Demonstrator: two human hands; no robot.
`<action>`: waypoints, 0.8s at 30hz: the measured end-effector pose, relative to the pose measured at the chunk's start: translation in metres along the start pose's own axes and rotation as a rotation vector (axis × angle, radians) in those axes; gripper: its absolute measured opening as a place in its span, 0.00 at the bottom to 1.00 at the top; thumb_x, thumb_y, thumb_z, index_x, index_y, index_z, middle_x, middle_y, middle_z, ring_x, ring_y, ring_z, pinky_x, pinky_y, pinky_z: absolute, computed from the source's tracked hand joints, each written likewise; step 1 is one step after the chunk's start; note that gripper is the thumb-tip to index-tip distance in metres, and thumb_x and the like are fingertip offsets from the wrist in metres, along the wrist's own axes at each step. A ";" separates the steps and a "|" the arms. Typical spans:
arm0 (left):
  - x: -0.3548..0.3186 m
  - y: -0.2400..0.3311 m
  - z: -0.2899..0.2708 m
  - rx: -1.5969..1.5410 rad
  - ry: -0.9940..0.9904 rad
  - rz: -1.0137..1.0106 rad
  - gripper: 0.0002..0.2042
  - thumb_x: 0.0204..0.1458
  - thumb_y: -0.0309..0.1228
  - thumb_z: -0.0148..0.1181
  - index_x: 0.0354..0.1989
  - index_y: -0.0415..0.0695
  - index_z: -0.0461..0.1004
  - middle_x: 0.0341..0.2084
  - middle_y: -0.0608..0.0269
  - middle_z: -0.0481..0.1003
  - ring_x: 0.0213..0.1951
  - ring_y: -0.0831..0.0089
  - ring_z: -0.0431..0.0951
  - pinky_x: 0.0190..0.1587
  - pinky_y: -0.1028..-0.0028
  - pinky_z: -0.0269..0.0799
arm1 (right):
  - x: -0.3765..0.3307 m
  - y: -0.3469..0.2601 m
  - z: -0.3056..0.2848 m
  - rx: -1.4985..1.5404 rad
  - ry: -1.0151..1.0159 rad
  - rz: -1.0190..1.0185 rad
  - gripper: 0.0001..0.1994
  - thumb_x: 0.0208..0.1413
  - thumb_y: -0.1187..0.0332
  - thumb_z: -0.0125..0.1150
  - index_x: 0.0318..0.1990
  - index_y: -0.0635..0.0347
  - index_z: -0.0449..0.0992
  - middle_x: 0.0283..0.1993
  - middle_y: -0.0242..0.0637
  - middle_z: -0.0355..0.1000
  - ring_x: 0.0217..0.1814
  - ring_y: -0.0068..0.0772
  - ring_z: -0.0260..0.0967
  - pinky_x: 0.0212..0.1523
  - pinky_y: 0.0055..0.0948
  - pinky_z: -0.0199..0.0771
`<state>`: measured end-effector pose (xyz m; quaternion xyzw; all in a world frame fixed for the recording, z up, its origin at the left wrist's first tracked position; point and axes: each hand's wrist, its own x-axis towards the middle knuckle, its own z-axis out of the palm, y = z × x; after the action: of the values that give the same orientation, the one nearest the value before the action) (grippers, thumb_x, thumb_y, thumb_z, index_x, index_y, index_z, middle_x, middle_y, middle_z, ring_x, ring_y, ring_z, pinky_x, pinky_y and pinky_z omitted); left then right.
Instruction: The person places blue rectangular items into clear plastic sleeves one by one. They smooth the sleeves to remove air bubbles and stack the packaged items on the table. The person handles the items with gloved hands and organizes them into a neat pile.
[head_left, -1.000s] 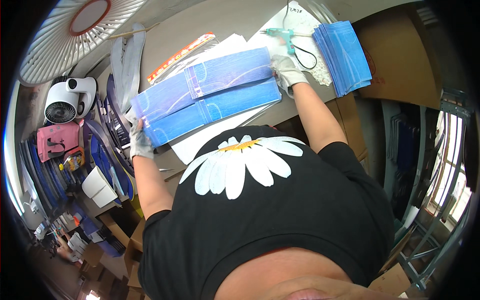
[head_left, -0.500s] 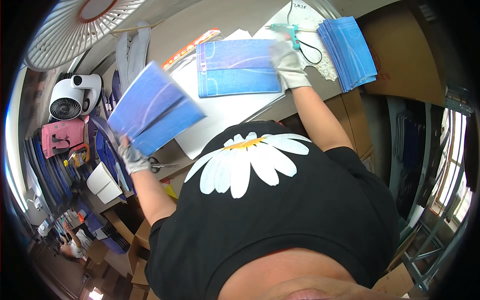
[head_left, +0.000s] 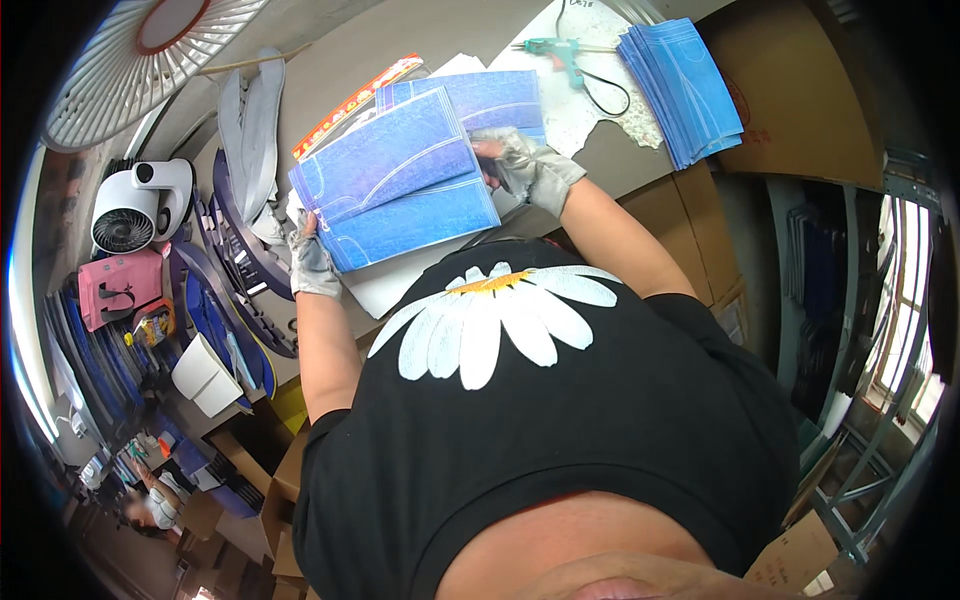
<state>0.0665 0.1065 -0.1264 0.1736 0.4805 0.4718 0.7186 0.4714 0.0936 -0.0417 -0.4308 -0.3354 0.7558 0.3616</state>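
Observation:
A blue denim-print folder (head_left: pixel 400 180) with a pocket-like flap is held tilted in front of me, above the table. My left hand (head_left: pixel 315 262), in a pale fingerless glove, grips its lower left edge with the thumb on the front. At its right edge, the gloved right hand (head_left: pixel 530 170) has its bare fingertips closed on the border, partly behind it. A second denim-print folder (head_left: pixel 505 95) lies flat behind, partly covered by the held one. White sheets (head_left: pixel 385 290) show beneath.
A teal glue gun (head_left: pixel 560 55) with a black cord lies on a white, glue-spotted board. To its right stands a fanned stack of denim-print folders (head_left: pixel 680 90) beside a brown carton (head_left: pixel 800 90). A white fan (head_left: pixel 130 215) and a pink bag (head_left: pixel 120 285) are at left.
The left hand has brought its folder rightward, in front of the flat one. My right hand has left the flat folder's right edge and now holds the raised folder's right edge.

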 end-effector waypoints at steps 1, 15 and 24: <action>-0.001 0.001 0.001 0.006 0.005 -0.010 0.28 0.61 0.36 0.56 0.68 0.40 0.59 0.58 0.54 0.71 0.56 0.57 0.75 0.59 0.59 0.73 | 0.001 0.001 0.000 -0.009 -0.005 -0.023 0.18 0.61 0.53 0.58 0.38 0.62 0.79 0.24 0.34 0.73 0.20 0.23 0.68 0.18 0.21 0.66; -0.007 -0.002 -0.033 0.018 -0.084 0.021 0.27 0.63 0.38 0.54 0.69 0.43 0.58 0.60 0.54 0.69 0.58 0.56 0.73 0.58 0.55 0.74 | 0.015 -0.008 0.010 -0.404 0.005 0.214 0.13 0.62 0.60 0.54 0.38 0.60 0.78 0.24 0.28 0.71 0.21 0.22 0.68 0.24 0.22 0.71; -0.011 0.008 -0.019 0.072 -0.042 -0.007 0.29 0.60 0.40 0.58 0.68 0.42 0.60 0.57 0.54 0.72 0.55 0.60 0.75 0.58 0.59 0.73 | 0.036 0.024 0.014 -0.023 0.341 -0.019 0.09 0.61 0.64 0.57 0.37 0.60 0.78 0.25 0.29 0.71 0.24 0.20 0.66 0.24 0.21 0.65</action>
<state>0.0453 0.0977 -0.1243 0.2076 0.4826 0.4477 0.7236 0.4391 0.1087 -0.0707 -0.5537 -0.2820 0.6643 0.4155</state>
